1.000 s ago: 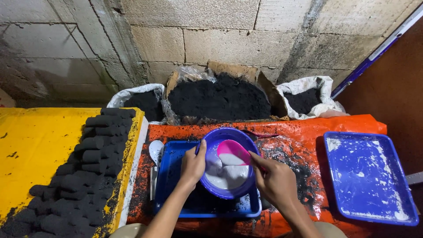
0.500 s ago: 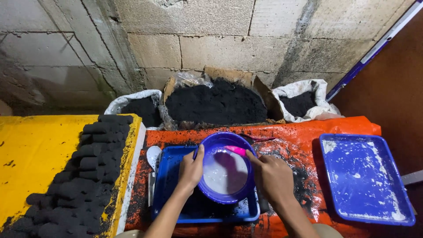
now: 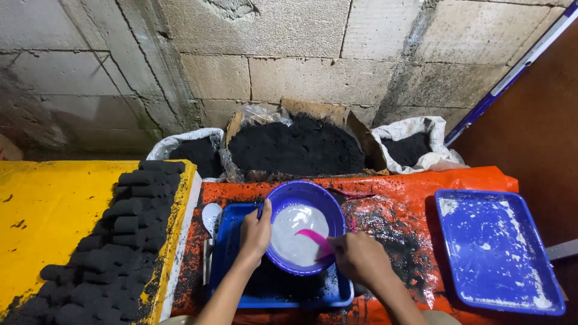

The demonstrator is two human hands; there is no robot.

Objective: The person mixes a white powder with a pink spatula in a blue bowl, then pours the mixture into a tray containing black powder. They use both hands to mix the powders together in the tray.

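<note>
Concrete block wall (image 3: 289,54) behind everything, rough and grey. Below it, orange sheeting (image 3: 397,180) spread over the tabletop, smeared black, probably to catch the spilled dust. To the left, a yellow surface (image 3: 48,210) stacked with rows of black briquettes (image 3: 120,235), set apart from the messy work area. Against the wall, an open cardboard box (image 3: 298,144) heaped with black powder, flanked by two white sacks (image 3: 189,150) (image 3: 415,144) of the same stuff, all within easy reach. At the right, an empty blue tray (image 3: 497,253) streaked with white residue. In the centre, a second blue tray (image 3: 235,265) dusted black, carrying a purple bowl (image 3: 289,195) of white paste, seemingly placed there so drips land in the tray. Left hand (image 3: 256,232) curled closed over the near-left rim of the bowl, thumb inside, apparently steadying and tilting it. Right hand (image 3: 359,259) closed around the end of a pink scraper (image 3: 316,236) reaching into the paste from the right rim. Beside the tray's left edge, a white spoon (image 3: 211,216) lying idle.
</note>
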